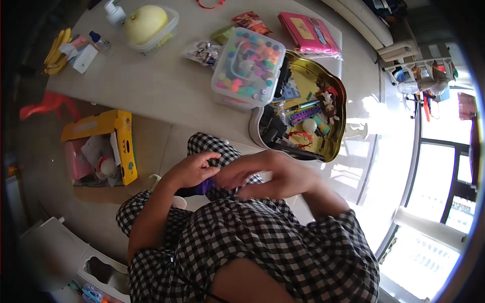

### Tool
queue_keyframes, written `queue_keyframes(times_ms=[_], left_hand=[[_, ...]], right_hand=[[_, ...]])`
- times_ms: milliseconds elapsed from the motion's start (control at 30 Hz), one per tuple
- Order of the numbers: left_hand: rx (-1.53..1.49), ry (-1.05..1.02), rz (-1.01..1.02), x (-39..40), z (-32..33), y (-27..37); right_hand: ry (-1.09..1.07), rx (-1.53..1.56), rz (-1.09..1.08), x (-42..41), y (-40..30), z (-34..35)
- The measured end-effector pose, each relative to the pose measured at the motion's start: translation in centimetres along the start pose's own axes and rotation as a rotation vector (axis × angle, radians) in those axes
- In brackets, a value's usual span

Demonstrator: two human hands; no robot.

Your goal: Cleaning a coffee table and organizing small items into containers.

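My left hand is above my lap, its thumb and index finger apart at the tips. Facing it, my right hand is blurred, with its fingers bent toward the left one. A small purple item shows just below both hands, over my checkered trousers. Whether either hand grips it is hidden by the fingers. Beyond my right hand, a gold-coloured tin overhangs the table edge, holding a purple comb-like piece, a white ball, a red cord and small toys.
A lidded clear box of colourful beads rests against the tin on the table. Farther back are a pink packet, a yellow melon in a plastic tub and bananas. On the floor stands a yellow carton.
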State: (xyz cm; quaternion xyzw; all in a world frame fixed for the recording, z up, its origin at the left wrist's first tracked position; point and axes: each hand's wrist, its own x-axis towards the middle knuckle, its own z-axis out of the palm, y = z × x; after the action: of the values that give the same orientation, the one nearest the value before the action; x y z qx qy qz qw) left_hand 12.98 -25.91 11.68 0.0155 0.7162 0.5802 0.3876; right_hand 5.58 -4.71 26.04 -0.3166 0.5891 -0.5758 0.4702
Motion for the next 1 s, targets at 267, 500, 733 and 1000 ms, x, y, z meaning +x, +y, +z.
queue_keyframes(times_ms=[267, 500, 733, 1000], left_hand=[[-0.023, 0.028, -0.044, -0.2, -0.7, 1.0], [-0.084, 0.049, -0.055, -0.9, -1.4, 0.9], [-0.109, 0.080, -0.014, -1.7, -1.6, -0.1], [-0.109, 0.094, 0.014, -1.6, -1.4, 0.1]], right_hand=[[1.060, -0.558, 0.250, -13.1, 2.2, -12.3], [0.562, -1.310, 0.084, -10.6, 5.9, -10.7], [0.657, -1.038, 0.491, -12.9, 4.4, -10.3], [0.895, -1.138, 0.240, -5.5, 6.7, -12.3]])
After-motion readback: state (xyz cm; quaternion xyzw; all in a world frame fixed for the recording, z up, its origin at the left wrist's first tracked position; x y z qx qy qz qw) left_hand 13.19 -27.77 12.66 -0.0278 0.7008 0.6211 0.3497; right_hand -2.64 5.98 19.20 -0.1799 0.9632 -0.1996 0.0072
